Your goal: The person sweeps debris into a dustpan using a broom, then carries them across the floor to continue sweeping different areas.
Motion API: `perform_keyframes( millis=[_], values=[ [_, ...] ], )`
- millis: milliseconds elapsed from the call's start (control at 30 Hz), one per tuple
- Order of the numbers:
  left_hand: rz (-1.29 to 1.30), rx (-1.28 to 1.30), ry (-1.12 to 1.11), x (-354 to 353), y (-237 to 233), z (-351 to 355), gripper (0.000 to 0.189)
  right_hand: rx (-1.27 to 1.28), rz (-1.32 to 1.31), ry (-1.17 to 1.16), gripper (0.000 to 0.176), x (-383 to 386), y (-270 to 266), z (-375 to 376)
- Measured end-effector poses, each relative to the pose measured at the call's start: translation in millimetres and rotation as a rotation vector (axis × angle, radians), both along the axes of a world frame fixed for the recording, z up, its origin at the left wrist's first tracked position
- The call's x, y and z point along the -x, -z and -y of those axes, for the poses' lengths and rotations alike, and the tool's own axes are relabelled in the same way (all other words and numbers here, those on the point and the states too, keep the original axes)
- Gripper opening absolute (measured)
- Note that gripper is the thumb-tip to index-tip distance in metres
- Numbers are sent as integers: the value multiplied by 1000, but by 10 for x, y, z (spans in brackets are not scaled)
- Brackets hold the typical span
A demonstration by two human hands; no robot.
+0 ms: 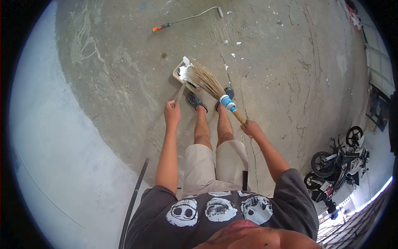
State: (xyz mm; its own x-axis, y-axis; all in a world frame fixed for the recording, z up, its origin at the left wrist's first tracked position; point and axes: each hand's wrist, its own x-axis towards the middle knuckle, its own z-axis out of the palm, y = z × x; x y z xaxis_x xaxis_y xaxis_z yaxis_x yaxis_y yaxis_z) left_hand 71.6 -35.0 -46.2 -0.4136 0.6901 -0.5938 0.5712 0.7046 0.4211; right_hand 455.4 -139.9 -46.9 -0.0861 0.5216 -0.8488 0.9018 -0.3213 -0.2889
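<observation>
My left hand (172, 113) is closed around the handle of a dustpan (175, 74), which rests on the floor just in front of my feet. White broken pieces (185, 71) lie in the pan. In my right hand (251, 129) is the wooden handle of a broom (209, 81), bound with blue and white wrapping. The broom slants up and to the left, and its bristles touch the white pieces at the dustpan's right side.
A paint roller frame (195, 18) with an orange grip lies on the cracked concrete floor (282, 95). Small white scraps (233, 55) are scattered nearby. Motorcycles (340, 162) stand at the right. A pale wall (54, 166) curves along the left, with a dark pole (134, 197) beside me.
</observation>
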Motion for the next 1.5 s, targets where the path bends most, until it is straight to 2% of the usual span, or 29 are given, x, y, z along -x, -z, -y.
perform_keyframes(
  millis=[33,100,133,200,433,500,600,633,700,767,833,933,967,1033,1167,1367,1500],
  values=[
    [2,2,-7,-1,1,12,36,2,2,-7,41,-27,-138,-28],
    [-2,-23,0,-11,10,42,36,204,68,270,39,-86,-364,-82],
    [0,-21,0,-10,19,52,36,205,71,269,39,-149,-352,-55],
    [11,-51,-7,-10,24,67,36,85,76,351,46,-319,-337,-18],
    [2,-33,20,73,0,117,35,-70,235,580,41,-596,-100,-264],
    [26,-24,10,112,0,150,35,-80,287,723,41,-622,8,-292],
    [69,77,-29,54,-276,43,35,-40,259,757,44,-629,199,-234],
    [72,75,-26,81,-203,75,35,-43,261,760,44,-596,224,-188],
    [34,-17,29,162,-26,179,35,43,238,651,39,-420,232,-30],
    [21,-14,41,157,-27,165,36,167,148,523,39,-167,1,72],
    [11,-9,54,140,-42,132,36,258,68,302,40,-28,-31,271],
    [25,-27,62,83,-47,91,37,374,-69,350,40,126,-393,371],
    [7,-13,66,77,-35,79,37,371,-68,354,40,147,-492,360],
    [-14,3,65,82,-21,85,38,332,9,519,40,171,-608,350],
    [-8,4,79,65,-10,72,37,232,57,646,42,-331,-409,321],
    [-6,8,85,66,-17,44,37,47,162,716,45,-983,122,-349],
    [-29,-1,115,73,48,55,37,-2,195,748,45,-943,498,-847]
  ],
)
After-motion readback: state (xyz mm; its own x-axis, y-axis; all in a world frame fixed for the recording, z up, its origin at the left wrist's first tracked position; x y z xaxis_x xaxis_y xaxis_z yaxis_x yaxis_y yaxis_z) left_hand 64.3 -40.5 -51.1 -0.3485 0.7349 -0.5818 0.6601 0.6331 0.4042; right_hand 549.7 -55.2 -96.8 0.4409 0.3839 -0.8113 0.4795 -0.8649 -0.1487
